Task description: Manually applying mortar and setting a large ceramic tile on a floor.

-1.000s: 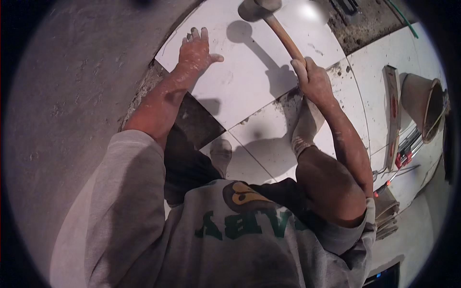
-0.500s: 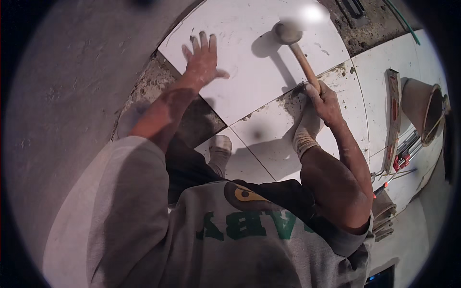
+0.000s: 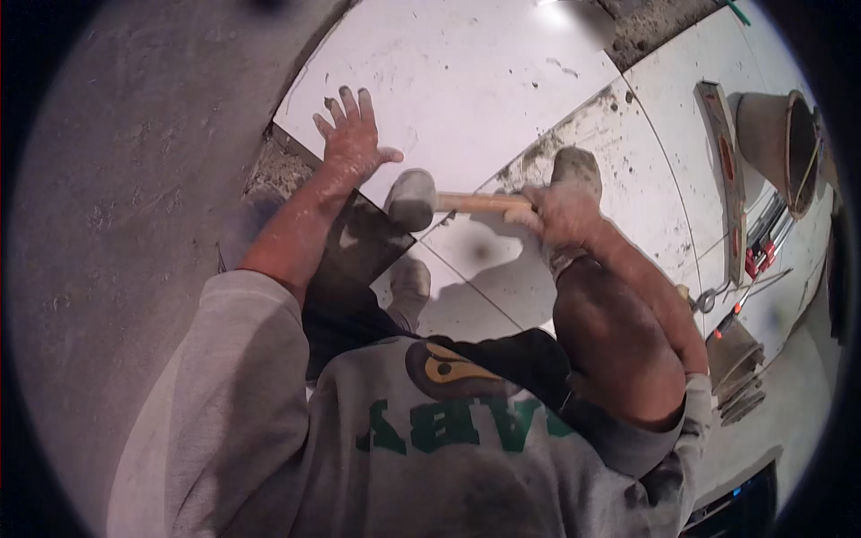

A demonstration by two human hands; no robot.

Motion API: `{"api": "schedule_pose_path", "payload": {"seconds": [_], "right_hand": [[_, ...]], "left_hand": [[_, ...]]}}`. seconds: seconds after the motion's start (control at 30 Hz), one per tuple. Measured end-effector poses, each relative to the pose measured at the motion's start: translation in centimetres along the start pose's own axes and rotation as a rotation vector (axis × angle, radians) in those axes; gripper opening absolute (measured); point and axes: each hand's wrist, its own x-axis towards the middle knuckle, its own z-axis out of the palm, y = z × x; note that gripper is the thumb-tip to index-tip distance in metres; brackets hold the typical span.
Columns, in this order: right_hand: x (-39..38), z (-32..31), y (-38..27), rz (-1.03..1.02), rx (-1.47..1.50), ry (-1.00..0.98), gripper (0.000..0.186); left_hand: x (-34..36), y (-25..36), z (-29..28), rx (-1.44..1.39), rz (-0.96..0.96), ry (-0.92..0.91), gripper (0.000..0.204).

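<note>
Our right hand [image 3: 558,211] grips the rubber mallet [image 3: 413,199] by its wooden handle, head at the large white floor tile's [image 3: 466,81] near corner; our left hand [image 3: 352,143] lies flat, fingers spread, on that tile.

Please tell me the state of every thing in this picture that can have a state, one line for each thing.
Left hand: open, flat on the large white tile.
Right hand: closed around the mallet handle.
Mallet: held sideways, head low at the tile's near edge.
Large white tile: lying flat, smudged.
Spirit level: lying on a tile.
Bucket: tipped on its side.
</note>
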Motion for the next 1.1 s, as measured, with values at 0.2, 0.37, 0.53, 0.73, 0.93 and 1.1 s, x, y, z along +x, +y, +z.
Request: {"api": "schedule_pose_path", "payload": {"seconds": [0.2,0.37,0.53,0.73,0.93,1.1], "right_hand": [[-1.1,-1.5,0.3,-0.045,0.006,0.279,0.055],[-1.4,-0.6,1.3,-0.046,0.201,0.447,0.046],[-0.7,-1.1,2.5,0.270,0.393,0.503,0.044],[0.9,-10.3,0.9,0.142,0.510,0.846,0.040],[6.9,-14.5,-0.4,-0.141,0.755,0.969,0.041],[12.9,-11.2,0.7,0.273,0.278,0.391,0.056]], "left_hand": [[1.9,-1.1,2.5,0.053,0.009,0.104,0.117],[1.5,-0.9,1.5,0.091,0.008,0.106,0.118],[1.6,0.7,-2.7,-0.238,-0.148,0.067,0.126],[4.7,1.0,-6.4,-0.103,-0.044,0.070,0.136],[5.6,1.0,-7.3,-0.183,-0.110,-0.032,0.141],[5.6,1.1,-7.5,-0.168,-0.112,-0.040,0.141]]}}
